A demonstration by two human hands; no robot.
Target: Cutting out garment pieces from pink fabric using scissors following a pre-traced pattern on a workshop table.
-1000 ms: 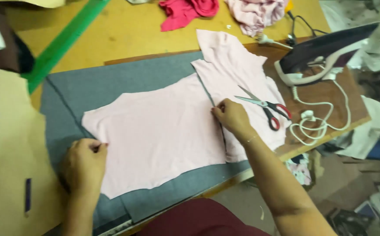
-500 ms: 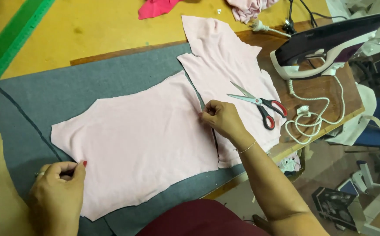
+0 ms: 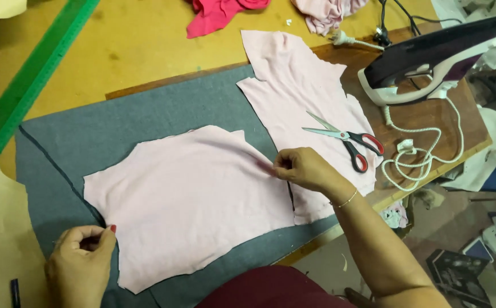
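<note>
Now we pinch the pale pink cut piece (image 3: 185,199) at two edges: our right hand (image 3: 302,169), centre right of the frame, closes finger and thumb on its right edge, and our left hand (image 3: 82,259), lower left, pinches its left edge. The piece lies flat on the grey felt mat (image 3: 145,114) mid-frame. We judge this the spreading and smoothing step; next calls for an even outward pull from both pinches. Counting: two pink cut pieces, the second (image 3: 299,97) upper right under one pair of red-handled scissors (image 3: 345,140); one iron (image 3: 436,57) far right; one green ruler (image 3: 43,63) upper left.
</note>
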